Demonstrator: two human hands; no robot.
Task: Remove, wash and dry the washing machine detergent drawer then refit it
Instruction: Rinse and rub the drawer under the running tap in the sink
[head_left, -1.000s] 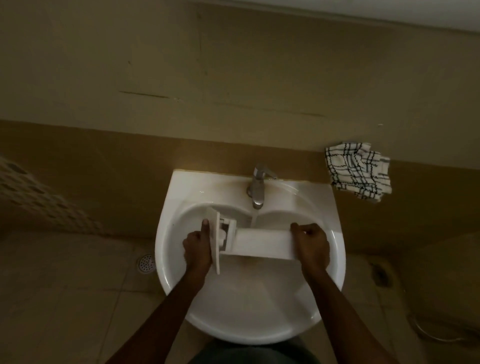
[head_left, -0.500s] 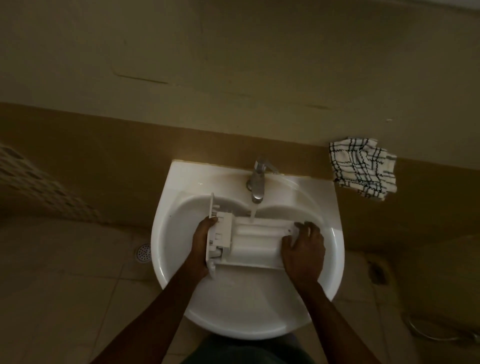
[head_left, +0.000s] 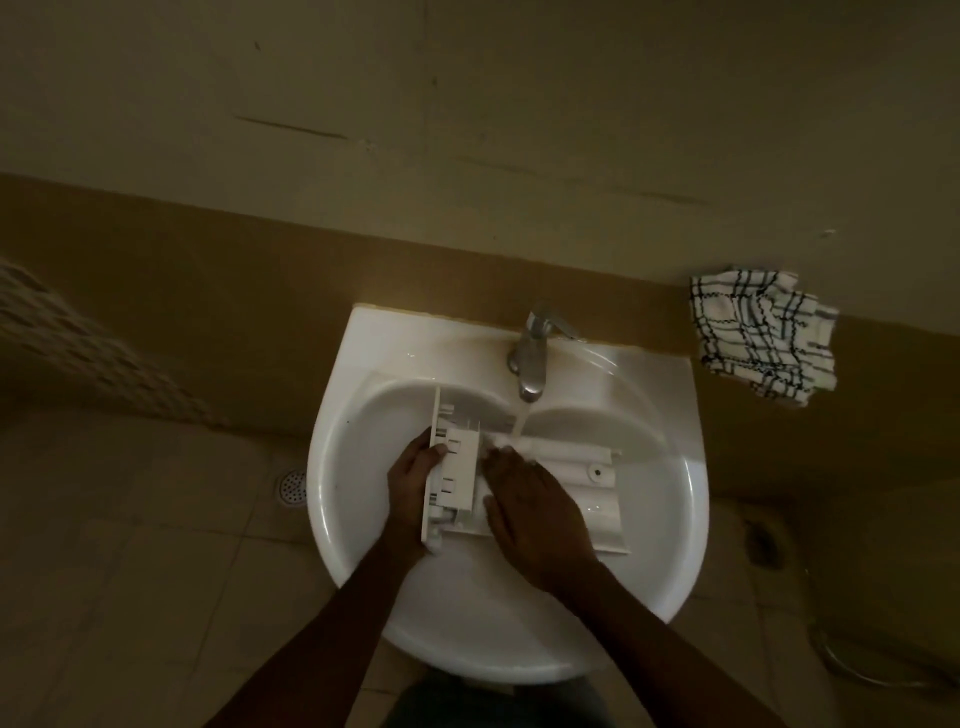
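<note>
The white plastic detergent drawer lies lengthwise across the white sink, its front panel to the left. Water runs from the chrome tap onto the drawer's far edge. My left hand grips the front panel end, fingers curled around it. My right hand lies flat on top of the drawer's middle, fingers pointing toward the stream, covering part of the drawer.
A black-and-white checked cloth hangs on the ledge to the right of the sink. A floor drain sits in the tiled floor on the left. The wall runs right behind the tap.
The drawer has been turned over from on edge to lying flat. My right hand slid from the drawer's right end to its middle. My left hand stays on the front panel.
</note>
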